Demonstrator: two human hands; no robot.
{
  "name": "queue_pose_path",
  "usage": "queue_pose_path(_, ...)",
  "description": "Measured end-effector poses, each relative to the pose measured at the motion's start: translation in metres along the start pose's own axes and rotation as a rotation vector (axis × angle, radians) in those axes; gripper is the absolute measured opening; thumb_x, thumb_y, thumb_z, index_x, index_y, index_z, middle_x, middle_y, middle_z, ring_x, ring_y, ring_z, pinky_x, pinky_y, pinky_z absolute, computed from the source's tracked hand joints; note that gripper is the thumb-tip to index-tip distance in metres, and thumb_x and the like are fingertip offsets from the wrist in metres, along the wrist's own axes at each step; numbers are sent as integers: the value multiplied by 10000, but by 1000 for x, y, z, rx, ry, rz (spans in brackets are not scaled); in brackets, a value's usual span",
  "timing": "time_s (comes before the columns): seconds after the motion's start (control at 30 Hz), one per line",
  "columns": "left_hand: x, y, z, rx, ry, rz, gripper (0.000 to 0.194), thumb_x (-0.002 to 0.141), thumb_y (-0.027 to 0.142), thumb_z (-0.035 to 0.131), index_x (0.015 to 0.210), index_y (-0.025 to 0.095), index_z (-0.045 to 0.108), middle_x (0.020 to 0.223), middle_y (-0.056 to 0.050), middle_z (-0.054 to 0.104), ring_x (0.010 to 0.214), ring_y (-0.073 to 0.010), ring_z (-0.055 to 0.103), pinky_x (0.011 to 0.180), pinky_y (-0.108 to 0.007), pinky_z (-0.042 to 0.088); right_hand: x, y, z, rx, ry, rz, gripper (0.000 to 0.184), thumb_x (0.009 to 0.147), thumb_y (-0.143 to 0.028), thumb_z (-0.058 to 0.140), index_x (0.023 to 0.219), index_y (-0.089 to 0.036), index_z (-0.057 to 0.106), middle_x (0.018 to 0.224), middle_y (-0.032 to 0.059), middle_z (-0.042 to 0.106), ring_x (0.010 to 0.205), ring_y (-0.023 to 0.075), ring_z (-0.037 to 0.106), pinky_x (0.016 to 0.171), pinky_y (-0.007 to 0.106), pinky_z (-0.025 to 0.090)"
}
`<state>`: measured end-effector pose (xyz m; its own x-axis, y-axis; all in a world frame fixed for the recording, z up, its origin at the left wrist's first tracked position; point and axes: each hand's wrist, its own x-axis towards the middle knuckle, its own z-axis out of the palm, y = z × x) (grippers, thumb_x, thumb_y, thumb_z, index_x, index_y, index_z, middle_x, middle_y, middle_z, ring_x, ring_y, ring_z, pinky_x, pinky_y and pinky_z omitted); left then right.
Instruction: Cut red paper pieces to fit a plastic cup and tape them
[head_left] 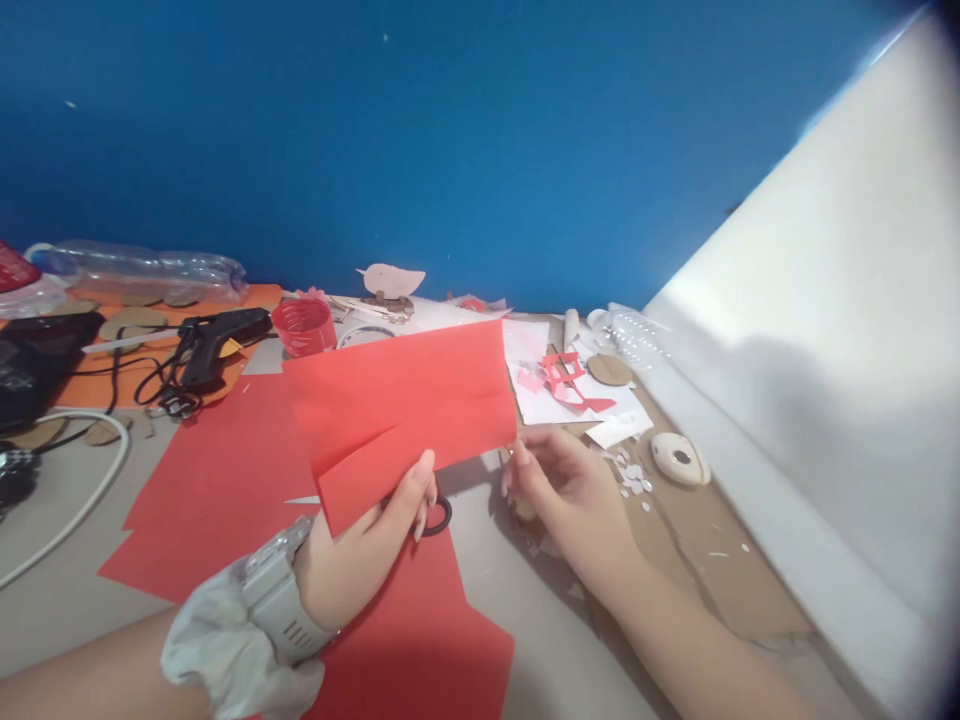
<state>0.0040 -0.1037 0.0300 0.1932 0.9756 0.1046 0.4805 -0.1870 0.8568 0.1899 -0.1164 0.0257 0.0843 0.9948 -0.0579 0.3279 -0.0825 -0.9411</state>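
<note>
A red paper sheet (420, 390) is held up over the table, with a crease or cut line across its lower left part. My left hand (375, 545) grips its lower edge, thumb in front and fingers behind. At the sheet's lower right corner, my right hand (566, 495) is closed in a pinch, thumb against fingertips. Below the left hand lies a pair of scissors (442, 515); one dark handle ring and a blade tip show, and the rest is hidden. More red paper sheets (217, 480) lie spread on the table under the left arm.
A glue gun (217, 345) with its cable lies at the left, near a plastic bottle (150, 270). Behind the sheet stand a red cup-like ring (304, 325) and a pink bird cutout (391, 281). At right are red scraps (574, 380), cardboard (727, 560) and a white device (679, 458).
</note>
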Motion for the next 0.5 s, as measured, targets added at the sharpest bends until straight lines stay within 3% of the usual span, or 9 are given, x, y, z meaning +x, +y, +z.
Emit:
queue_pose_path(0.17,0,-4,-3,-45,-33,-131,432,903,419,373,538,205,462,498,72,515,519,-73,544,729,-169,443,1,6,-1,83,132,-63,141,888,-363,460,862,-241,524,599,-55,559,491,78,518,469,179,437)
queue_pose_path(0.23,-1,-5,-3,-105,-66,-149,446,904,444,356,546,207,477,511,69,526,534,-75,552,706,-168,454,0,8,-2,123,50,-132,190,904,-380,420,866,-235,537,619,-43,568,522,84,535,502,192,441)
queue_pose_path(0.37,-6,-7,-3,-220,-272,-120,426,909,451,336,619,216,542,527,61,560,539,-82,577,681,-181,483,-7,12,0,126,-293,-309,268,863,-447,460,799,-211,570,646,-8,596,567,122,567,524,230,447)
queue_pose_path(0.43,-8,-8,-2,-220,-383,-68,390,914,416,343,670,220,577,549,55,597,562,-87,602,718,-189,494,-11,12,1,30,-341,-308,239,868,-387,476,730,-213,566,613,-14,581,572,127,568,546,233,448)
queue_pose_path(0.5,-9,-8,0,-166,-403,5,357,899,384,385,659,223,593,603,46,642,629,-98,632,774,-197,498,-14,10,3,-66,-323,-286,268,893,-303,447,655,-217,537,594,-24,565,576,116,558,590,225,448)
